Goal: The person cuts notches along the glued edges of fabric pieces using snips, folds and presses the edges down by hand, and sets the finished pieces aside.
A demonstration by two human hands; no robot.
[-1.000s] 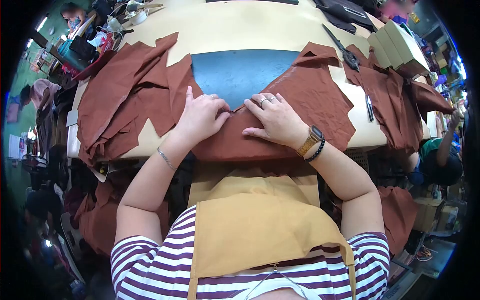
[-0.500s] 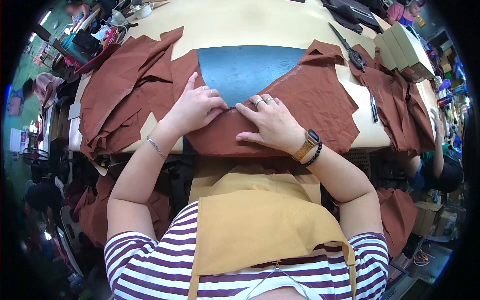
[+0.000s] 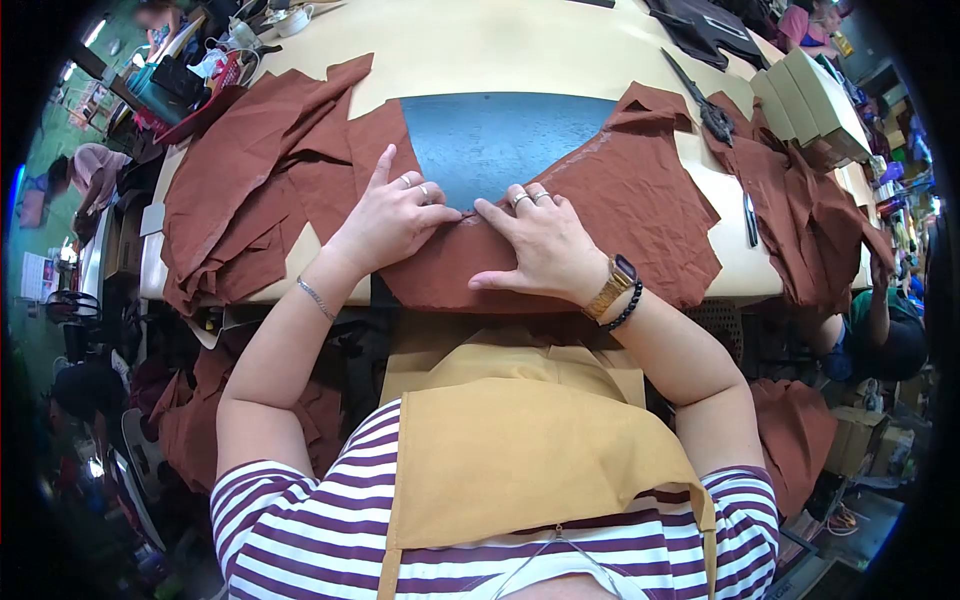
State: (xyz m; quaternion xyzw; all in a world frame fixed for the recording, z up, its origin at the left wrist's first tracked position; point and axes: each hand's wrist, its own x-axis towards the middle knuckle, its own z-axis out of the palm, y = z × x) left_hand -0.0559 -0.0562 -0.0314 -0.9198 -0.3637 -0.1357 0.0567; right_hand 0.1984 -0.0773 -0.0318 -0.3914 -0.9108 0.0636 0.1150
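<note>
A reddish-brown cloth piece [image 3: 640, 220] lies over the near end of a dark blue-grey board [image 3: 490, 135], its curved edge running along the board. My left hand [image 3: 395, 220] pinches this edge near the middle, thumb and a finger closed on it, index finger raised. Close beside it, my right hand [image 3: 550, 245] rests flat on the cloth, thumb spread apart and index fingertip at the same edge. Between the two fingertips a short stretch of edge shows, with a pale line below it.
Brown cloth pieces [image 3: 225, 195] are heaped at left; more brown cloth [image 3: 800, 230] hangs over the right edge. Large scissors [image 3: 705, 105], a slim dark tool [image 3: 750, 218] and cream boxes [image 3: 810, 105] lie at right. A co-worker [image 3: 885, 325] is at far right.
Both hands stay at the cloth edge, with only slight finger movement. At far right, the co-worker's raised hand has come lower, and brown cloth now reaches out to it.
</note>
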